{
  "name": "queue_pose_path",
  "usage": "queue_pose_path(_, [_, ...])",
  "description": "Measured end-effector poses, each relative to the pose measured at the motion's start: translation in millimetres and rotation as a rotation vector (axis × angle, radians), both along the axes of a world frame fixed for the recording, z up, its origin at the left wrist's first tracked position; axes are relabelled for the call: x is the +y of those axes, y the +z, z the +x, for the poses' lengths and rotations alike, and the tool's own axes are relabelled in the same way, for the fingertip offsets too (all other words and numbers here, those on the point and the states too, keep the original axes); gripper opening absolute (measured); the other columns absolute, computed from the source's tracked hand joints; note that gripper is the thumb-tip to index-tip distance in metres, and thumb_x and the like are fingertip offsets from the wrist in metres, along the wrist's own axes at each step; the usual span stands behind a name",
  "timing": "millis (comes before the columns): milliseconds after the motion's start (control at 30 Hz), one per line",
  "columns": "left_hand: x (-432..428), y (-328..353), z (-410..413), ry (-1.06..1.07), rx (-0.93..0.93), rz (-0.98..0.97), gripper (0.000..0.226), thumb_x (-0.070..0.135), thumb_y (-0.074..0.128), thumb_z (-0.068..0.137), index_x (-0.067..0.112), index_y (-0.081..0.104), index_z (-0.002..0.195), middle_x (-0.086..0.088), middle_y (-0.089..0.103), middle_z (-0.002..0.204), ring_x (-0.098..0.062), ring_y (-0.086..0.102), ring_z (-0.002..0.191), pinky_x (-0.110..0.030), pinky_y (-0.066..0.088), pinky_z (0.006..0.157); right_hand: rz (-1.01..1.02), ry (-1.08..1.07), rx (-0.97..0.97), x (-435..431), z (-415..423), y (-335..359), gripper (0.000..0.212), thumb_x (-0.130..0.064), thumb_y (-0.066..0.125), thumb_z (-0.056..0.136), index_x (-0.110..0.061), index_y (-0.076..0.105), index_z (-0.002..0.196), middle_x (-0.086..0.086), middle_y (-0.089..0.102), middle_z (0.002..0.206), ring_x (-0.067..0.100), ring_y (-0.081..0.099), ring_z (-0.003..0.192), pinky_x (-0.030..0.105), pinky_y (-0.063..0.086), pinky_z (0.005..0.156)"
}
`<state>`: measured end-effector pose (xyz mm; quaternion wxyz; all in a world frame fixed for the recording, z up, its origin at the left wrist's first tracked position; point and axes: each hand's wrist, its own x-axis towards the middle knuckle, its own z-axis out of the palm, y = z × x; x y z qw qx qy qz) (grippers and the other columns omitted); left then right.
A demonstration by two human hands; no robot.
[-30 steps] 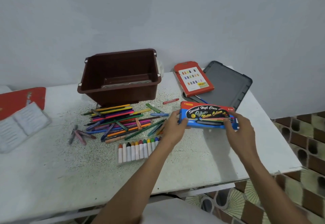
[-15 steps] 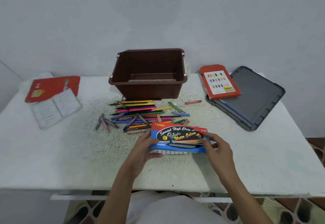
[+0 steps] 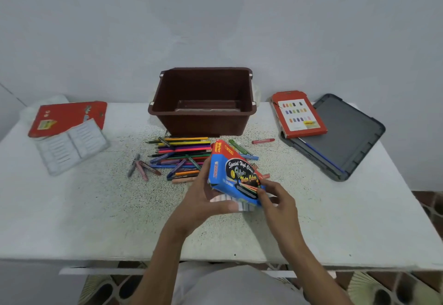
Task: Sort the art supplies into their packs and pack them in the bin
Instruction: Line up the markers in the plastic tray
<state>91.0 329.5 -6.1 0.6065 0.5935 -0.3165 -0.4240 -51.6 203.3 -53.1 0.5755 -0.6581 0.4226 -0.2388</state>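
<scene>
Blue "Water Colour" box (image 3: pixel 236 175): lifted off table, tilted, red end up, in front of pencil pile.
Left hand (image 3: pixel 203 199): grips box's left end, thumb on blue side.
Right hand (image 3: pixel 278 201): pinches lower right corner.
White blurred row under box: cannot tell what.
Loose coloured pencils and crayons (image 3: pixel 182 151): heaped on white table (image 3: pixel 72 208), just before brown bin (image 3: pixel 203 125).
Red crayon (image 3: pixel 263 141): alone, right of pile.
Orange swatch pack (image 3: pixel 299 115): lies on grey lid (image 3: pixel 347 137), far right.
Red pack (image 3: pixel 69 115) and clear tray (image 3: pixel 72 146): far left, touching.
</scene>
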Motion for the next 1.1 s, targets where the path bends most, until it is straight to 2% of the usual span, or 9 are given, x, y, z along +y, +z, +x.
queue_pose_path(133, [-12,9,-1,0.038,-0.319,0.066,0.068,0.024,0.084,0.071,0.014,0.054,0.131,0.017,0.066,0.115,-0.003,0.061,0.110,-0.027,0.050,0.093,0.003,0.167,-0.019,-1,4,14,0.024,-0.017,0.058,0.096,-0.032,0.067,0.113,-0.016,0.070,0.106,-0.001,0.065,0.094,0.016,0.052,0.076])
queue_pose_path(200, [-13,11,3,0.045,-0.394,0.027,0.076,0.033,0.084,0.068,0.030,0.048,0.134,0.025,0.061,0.119,0.001,0.057,0.114,-0.014,0.045,0.092,-0.012,0.238,0.009,-3,7,17,0.026,-0.019,0.058,0.096,-0.030,0.067,0.117,-0.015,0.070,0.112,-0.001,0.064,0.098,0.016,0.051,0.080])
queue_pose_path(267, [-13,10,10,0.017,-0.525,-0.033,0.088,0.038,0.085,0.067,0.035,0.039,0.141,0.018,0.054,0.130,-0.005,0.051,0.124,-0.011,0.041,0.096,-0.009,0.259,0.010,-5,9,24,0.024,-0.024,0.056,0.097,-0.031,0.068,0.117,-0.012,0.070,0.113,0.004,0.065,0.102,0.026,0.052,0.088])
queue_pose_path(333, [-11,9,19,-0.004,-0.624,-0.049,0.096,0.040,0.088,0.065,0.040,0.034,0.145,0.008,0.048,0.131,-0.011,0.048,0.125,-0.014,0.041,0.099,0.023,0.269,-0.054,-6,11,39,0.023,-0.031,0.053,0.097,-0.029,0.070,0.113,-0.009,0.072,0.108,0.008,0.067,0.100,0.031,0.054,0.088])
queue_pose_path(467, [-9,3,33,-0.028,-0.801,0.128,0.097,0.054,0.086,0.062,0.047,0.034,0.144,0.010,0.036,0.120,-0.008,0.046,0.114,-0.031,0.048,0.099,0.106,0.236,-0.198,-9,15,65,0.037,-0.041,0.040,0.097,-0.024,0.068,0.114,-0.004,0.073,0.102,0.011,0.069,0.096,0.024,0.057,0.079])
queue_pose_path(567, [-9,-5,38,-0.037,-1.004,0.291,0.098,0.067,0.077,0.060,0.053,0.028,0.143,0.013,0.029,0.120,-0.008,0.036,0.114,-0.037,0.040,0.104,0.148,0.185,-0.227,-8,18,68,0.030,-0.039,0.045,0.096,-0.026,0.064,0.115,-0.008,0.073,0.098,0.010,0.070,0.094,0.020,0.056,0.071])
queue_pose_path(800, [-12,-25,49,-0.133,-1.173,0.442,0.099,0.071,0.071,0.064,0.051,0.021,0.147,0.016,0.033,0.134,-0.008,0.021,0.119,-0.034,0.019,0.109,0.283,0.105,-0.035,-5,30,38,0.029,-0.025,0.060,0.095,-0.029,0.056,0.123,0.000,0.072,0.104,0.012,0.072,0.090,0.038,0.061,0.076])
queue_pose_path(967, [-6,-34,58,-0.194,-1.148,0.457,0.103,0.071,0.072,0.065,0.049,0.017,0.149,0.014,0.033,0.135,-0.009,0.027,0.127,-0.027,0.010,0.107,0.372,0.108,-0.055,-2,31,27,0.016,-0.027,0.058,0.096,-0.028,0.066,0.110,-0.004,0.074,0.093,0.013,0.072,0.089,0.033,0.060,0.073])
queue_pose_path(1100, [4,-41,65,-0.244,-1.117,0.484,0.104,0.075,0.069,0.064,0.053,0.012,0.148,0.016,0.030,0.137,-0.008,0.028,0.129,-0.033,0.014,0.112,0.364,0.111,-0.025,8,32,20,0.016,-0.025,0.053,0.099,-0.025,0.067,0.108,-0.003,0.074,0.092,0.012,0.071,0.088,0.029,0.059,0.068])
